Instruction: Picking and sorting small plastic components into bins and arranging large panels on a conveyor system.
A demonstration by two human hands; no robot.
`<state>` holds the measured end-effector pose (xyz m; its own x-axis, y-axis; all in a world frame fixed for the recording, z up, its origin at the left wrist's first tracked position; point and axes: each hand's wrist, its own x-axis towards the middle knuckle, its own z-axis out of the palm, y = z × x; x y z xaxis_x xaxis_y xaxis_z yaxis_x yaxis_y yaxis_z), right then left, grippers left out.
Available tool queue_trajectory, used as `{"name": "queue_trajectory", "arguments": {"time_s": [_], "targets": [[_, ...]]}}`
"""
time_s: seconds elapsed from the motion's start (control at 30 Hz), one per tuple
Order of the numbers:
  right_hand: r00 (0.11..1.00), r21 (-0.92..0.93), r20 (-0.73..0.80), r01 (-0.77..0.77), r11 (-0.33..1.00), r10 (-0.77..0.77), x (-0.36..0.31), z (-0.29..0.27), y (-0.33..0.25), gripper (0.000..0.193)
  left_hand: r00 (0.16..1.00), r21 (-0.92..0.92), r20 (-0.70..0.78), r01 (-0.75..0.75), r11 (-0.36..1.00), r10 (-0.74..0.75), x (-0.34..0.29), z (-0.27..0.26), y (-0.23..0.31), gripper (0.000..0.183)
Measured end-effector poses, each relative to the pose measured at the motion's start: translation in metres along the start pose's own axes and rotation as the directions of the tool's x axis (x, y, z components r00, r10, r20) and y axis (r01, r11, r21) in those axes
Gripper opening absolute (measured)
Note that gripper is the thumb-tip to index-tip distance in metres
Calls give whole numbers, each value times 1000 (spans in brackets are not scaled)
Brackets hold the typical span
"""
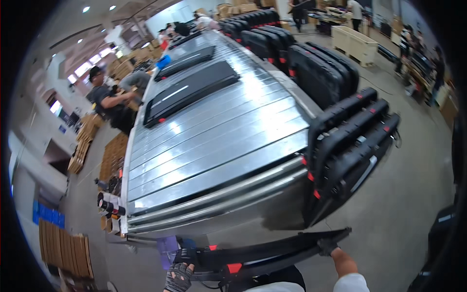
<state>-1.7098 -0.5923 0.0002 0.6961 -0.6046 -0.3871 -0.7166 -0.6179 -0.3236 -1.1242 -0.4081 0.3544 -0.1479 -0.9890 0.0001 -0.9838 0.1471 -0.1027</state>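
Note:
Close to my body, a long black panel (287, 248) with red tabs is held edge-up, spanning from one hand to the other. My left hand (179, 276), in a patterned grey fingerless glove, is closed on its left end. At the far right end, my right hand (329, 246) in a dark glove grips the panel, its fingers partly hidden. Just beyond lies the near end of a roller conveyor (219, 160) with shiny metal rollers. Several similar black panels (345, 146) with red tabs stand on edge along its right side.
Two flat black units (194, 92) lie farther along the conveyor. A co-worker (109, 100) stands on its left side. A purple box (168, 250) is near my left hand. Stacked cardboard (65, 248) is at lower left, a cream bin (354, 46) at far right.

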Motion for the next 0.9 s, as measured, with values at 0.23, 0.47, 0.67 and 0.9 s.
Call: {"name": "queue_trajectory", "arguments": {"time_s": [0.23, 0.47, 0.67, 0.9], "targets": [[994, 36, 104, -28, 999, 24, 51, -17, -44, 25, 989, -65, 63, 135, 989, -131, -37, 51, -66, 31], [978, 1, 208, 28, 1000, -28, 129, -126, -187, 29, 888, -235, 220, 449, 862, -402, -101, 109, -225, 22], [978, -27, 155, 149, 989, -143, 181, -297, -356, 37, 849, -93, 156, 521, 849, -504, -140, 76, -402, 19], [955, -137, -49, 285, 949, -293, 277, -508, -433, 71, 720, -689, 303, 618, 378, -625, -83, 28, -600, 19]]}}
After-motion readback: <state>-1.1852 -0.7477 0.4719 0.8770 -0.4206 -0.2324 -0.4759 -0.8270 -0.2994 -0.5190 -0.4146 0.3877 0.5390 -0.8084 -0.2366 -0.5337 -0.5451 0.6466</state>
